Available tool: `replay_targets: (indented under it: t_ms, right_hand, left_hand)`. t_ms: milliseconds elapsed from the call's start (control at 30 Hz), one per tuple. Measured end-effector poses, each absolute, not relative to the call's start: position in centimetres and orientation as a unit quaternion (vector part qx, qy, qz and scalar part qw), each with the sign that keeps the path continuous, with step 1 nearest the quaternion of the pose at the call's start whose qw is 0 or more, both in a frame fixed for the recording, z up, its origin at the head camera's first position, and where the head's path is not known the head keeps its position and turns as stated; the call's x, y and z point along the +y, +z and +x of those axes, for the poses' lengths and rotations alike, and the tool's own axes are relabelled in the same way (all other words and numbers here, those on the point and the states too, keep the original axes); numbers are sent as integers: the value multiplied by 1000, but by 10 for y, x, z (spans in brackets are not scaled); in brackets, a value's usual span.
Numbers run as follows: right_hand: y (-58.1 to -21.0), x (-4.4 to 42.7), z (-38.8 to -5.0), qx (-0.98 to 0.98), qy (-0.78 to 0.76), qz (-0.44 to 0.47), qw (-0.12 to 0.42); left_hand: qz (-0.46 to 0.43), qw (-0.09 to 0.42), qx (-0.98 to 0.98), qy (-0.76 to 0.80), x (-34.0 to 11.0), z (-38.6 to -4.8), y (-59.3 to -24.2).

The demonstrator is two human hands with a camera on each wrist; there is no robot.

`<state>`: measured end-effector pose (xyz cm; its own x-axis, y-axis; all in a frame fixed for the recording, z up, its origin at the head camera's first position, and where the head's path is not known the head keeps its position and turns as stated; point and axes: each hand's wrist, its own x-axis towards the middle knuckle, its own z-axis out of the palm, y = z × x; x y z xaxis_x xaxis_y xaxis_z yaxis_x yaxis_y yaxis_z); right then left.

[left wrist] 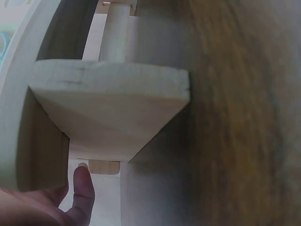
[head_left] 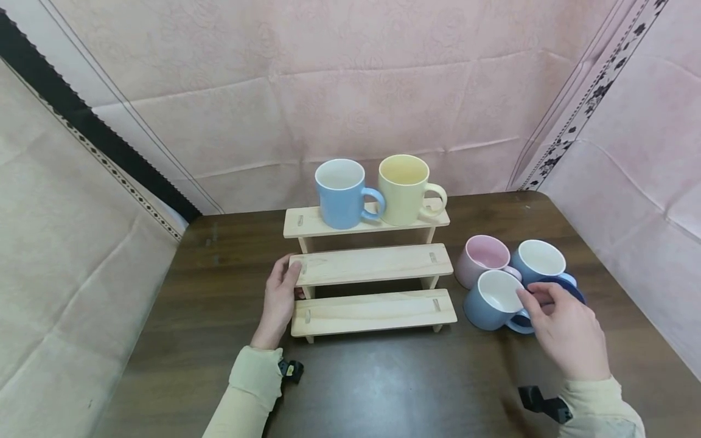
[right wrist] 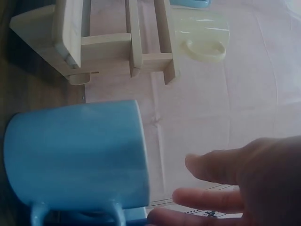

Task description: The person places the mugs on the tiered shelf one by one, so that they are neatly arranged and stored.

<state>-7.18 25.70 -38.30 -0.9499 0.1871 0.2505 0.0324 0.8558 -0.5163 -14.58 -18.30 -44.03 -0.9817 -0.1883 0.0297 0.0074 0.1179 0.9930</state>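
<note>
A three-step wooden rack stands mid-table, its left end gripped at the middle step by my left hand, thumb on top. The left wrist view shows a fingertip of that hand by the rack's underside. At the right, my right hand hovers at the rim of a light blue mug. In the right wrist view its fingers are spread beside the mug, holding nothing. A pink mug, another blue mug and a partly hidden dark blue item cluster there.
On the rack's top step stand a blue mug on the left and a yellow mug on the right, both upright with handles to the right. Pinkish cloth hangs behind and beside the dark wooden table.
</note>
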Motion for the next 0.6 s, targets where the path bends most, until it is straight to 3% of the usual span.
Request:
replay_targets:
  t_ms: [600]
  right_hand:
    - [-390,255,-71,-957,247,-18,148]
  left_hand:
    - [55,79,-746,-659,-183,-145,-442]
